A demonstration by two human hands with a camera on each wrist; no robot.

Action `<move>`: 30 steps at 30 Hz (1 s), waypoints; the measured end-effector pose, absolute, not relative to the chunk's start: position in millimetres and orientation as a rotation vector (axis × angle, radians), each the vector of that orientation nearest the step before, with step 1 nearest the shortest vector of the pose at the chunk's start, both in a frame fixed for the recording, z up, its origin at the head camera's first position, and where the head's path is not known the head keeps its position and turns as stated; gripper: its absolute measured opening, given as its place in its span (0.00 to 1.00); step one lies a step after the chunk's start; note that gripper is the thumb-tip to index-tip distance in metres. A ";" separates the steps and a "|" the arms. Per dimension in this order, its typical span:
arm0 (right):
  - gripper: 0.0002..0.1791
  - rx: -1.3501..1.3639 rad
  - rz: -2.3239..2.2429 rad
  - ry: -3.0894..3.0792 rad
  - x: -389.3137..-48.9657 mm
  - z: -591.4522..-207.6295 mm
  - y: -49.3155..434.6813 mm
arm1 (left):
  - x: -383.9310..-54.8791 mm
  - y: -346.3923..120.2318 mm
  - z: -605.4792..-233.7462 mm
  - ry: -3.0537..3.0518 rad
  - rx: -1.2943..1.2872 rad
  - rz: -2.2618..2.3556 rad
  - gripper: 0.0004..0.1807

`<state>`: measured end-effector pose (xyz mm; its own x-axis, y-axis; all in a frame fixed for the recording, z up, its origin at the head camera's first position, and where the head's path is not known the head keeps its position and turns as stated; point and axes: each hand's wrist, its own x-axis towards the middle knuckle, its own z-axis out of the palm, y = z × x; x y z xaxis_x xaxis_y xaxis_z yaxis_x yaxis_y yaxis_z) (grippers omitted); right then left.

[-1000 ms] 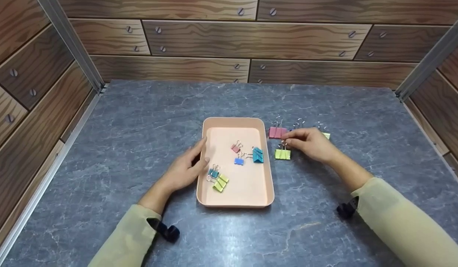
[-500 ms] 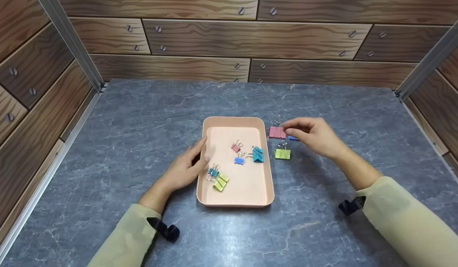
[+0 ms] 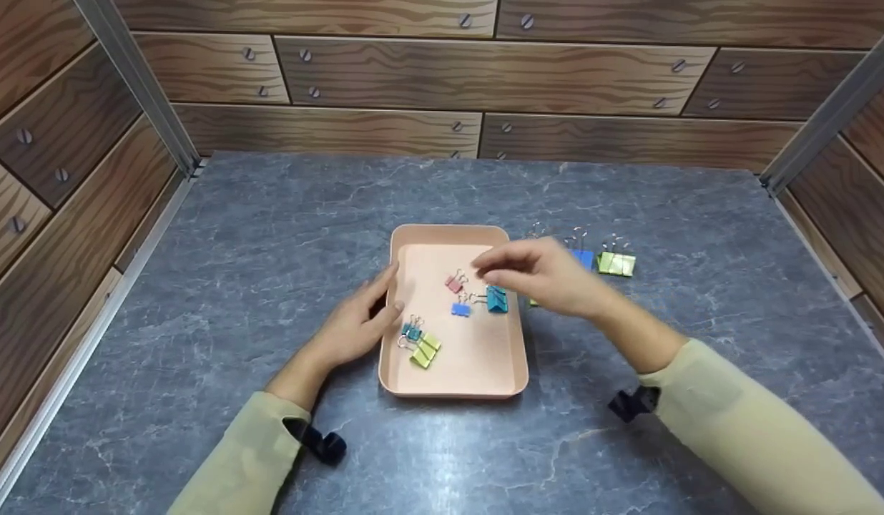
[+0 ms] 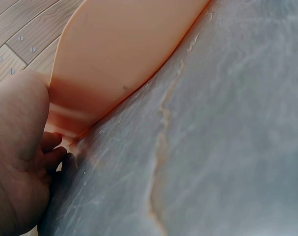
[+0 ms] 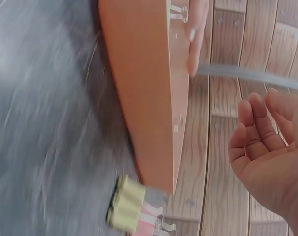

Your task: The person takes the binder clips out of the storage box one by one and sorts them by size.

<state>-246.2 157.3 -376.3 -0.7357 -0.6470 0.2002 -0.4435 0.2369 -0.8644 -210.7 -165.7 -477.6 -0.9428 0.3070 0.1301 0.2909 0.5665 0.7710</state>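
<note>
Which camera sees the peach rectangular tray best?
The head view: nearly all of the peach rectangular tray shows, floor included. The left wrist shows only some outer wall; the right wrist, an outer side and a sliver inside.

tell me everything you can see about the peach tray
The peach tray is a shallow rectangle with rounded corners, raised walls and a thin rim, seemingly smooth plastic. It lies flat, mouth up, on the marbled table. Five binder clips show inside. The left hand touches its left side; the right hand hovers near its right edge.
</note>
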 end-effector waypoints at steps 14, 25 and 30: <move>0.13 -1.088 -1.396 2.171 -235.9 -403.6 100.7 | -211.2 -166.3 -478.0 2.763 0.553 1.362 0.37; 0.14 -1.041 -1.367 2.142 -237.4 -421.2 89.1 | -212.7 -166.8 -479.2 2.771 0.566 1.355 0.37; 0.13 -1.044 -1.340 2.151 -237.8 -428.1 86.5 | -212.8 -166.9 -479.5 2.772 0.563 1.347 0.37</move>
